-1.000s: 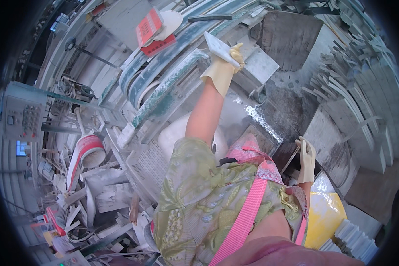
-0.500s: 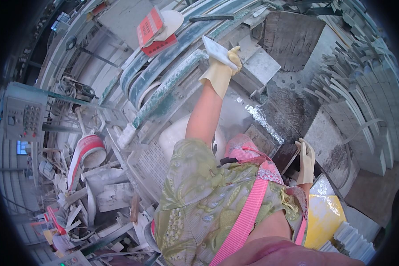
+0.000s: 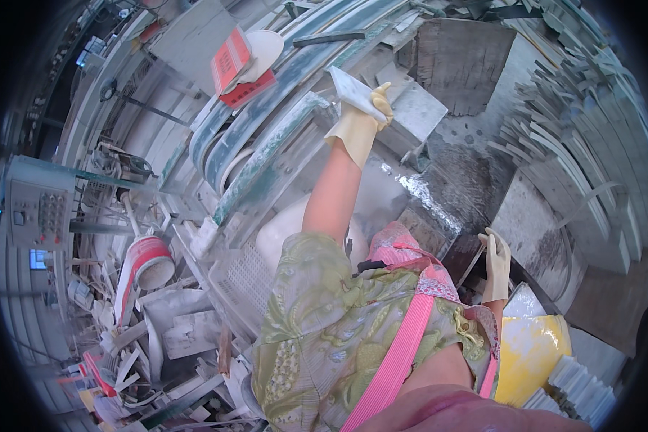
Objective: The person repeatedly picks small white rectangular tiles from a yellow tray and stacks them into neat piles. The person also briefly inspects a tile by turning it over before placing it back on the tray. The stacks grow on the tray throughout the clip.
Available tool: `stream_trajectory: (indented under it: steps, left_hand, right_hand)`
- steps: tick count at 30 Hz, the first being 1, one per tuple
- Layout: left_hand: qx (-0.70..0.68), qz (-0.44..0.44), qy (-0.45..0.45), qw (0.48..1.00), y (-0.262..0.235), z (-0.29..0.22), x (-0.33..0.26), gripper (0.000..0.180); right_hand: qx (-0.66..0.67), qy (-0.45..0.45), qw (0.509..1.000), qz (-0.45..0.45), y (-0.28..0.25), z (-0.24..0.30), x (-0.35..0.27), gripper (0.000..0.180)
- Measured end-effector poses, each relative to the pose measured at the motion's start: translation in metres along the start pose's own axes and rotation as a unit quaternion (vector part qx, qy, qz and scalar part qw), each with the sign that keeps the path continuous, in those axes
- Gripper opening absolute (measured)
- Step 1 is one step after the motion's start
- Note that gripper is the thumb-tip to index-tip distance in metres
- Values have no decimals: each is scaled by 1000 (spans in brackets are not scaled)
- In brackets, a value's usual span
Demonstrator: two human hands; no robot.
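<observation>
My left hand (image 3: 383,106), in a cream rubber glove, reaches far out and grips a flat, pale grey-white rectangular tile (image 3: 354,92) by its edge. The tile is held tilted, beside a grey metal box (image 3: 415,111) and close to the blue-green conveyor rail (image 3: 270,155). My right hand (image 3: 497,259), in a matching glove, is low on the right with its fingers stretched and somewhat apart. Nothing shows in it. It hangs near the rim of a dark opening, next to a wet grey slab (image 3: 529,230).
Stacks of long, thin pale strips (image 3: 576,165) crowd the right side. A yellow container (image 3: 533,353) and more stacked strips (image 3: 579,392) sit below them. A red box (image 3: 232,61) lies on the conveyor. At left are a control panel (image 3: 39,209), a red-banded bucket (image 3: 155,266) and scattered offcuts.
The surroundings have shifted slightly left in the view. My left hand still holds the tile, a little lower in the picture. My right hand has hardly moved.
</observation>
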State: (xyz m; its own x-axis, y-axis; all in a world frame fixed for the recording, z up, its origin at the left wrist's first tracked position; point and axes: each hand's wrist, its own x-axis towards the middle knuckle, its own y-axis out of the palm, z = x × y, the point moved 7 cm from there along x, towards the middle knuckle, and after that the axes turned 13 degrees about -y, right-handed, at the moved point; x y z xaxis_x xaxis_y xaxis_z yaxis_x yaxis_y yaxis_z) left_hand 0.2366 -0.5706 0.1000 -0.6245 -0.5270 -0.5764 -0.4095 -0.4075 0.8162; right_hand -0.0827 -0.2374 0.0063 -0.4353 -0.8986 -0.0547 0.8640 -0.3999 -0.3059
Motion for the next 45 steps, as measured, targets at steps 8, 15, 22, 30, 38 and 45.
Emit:
stream_trajectory:
  steps: [8,15,22,30,38,45]
  left_hand:
    - [7,-45,25,999,-7,11,45,72]
    - [539,-36,171,824,-51,178,87,53]
    - [609,6,-71,790,-89,356,99,58]
    - [692,122,-244,668,-79,441,54,63]
    - [908,317,57,267,-36,480,18,50]
    - [844,409,-226,263,-77,554,-68,45]
  right_hand:
    - [9,-1,1000,-16,-7,11,-4,37]
    - [112,-56,991,-39,12,53,15,51]
    - [-131,-27,979,-156,-29,81,-35,46]
    - [-196,126,929,-287,-51,78,-124,44]
    - [50,71,862,-500,-82,61,-203,40]
    - [-258,208,766,-550,-68,85,-300,43]
